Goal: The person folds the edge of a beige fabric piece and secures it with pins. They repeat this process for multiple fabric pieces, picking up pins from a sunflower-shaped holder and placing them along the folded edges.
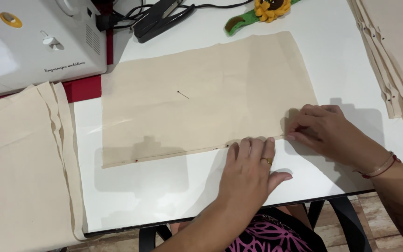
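Left hand (248, 170) flat, fingers together, pressing the folded near edge of the beige rectangular cotton fabric piece (201, 93) on the white tabletop (164, 196) — right hand (316, 126) fingers pinch that hem just beside.

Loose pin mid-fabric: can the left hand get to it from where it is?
Probably yes. The pin lies bare on the fabric, nothing between it and the left hand pressing the near edge.

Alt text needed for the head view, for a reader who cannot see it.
Two bare hands press the near folded edge of a beige fabric panel on a white table: left hand flat, right hand pinching the hem. A white sewing machine and stacked fabric sit left.
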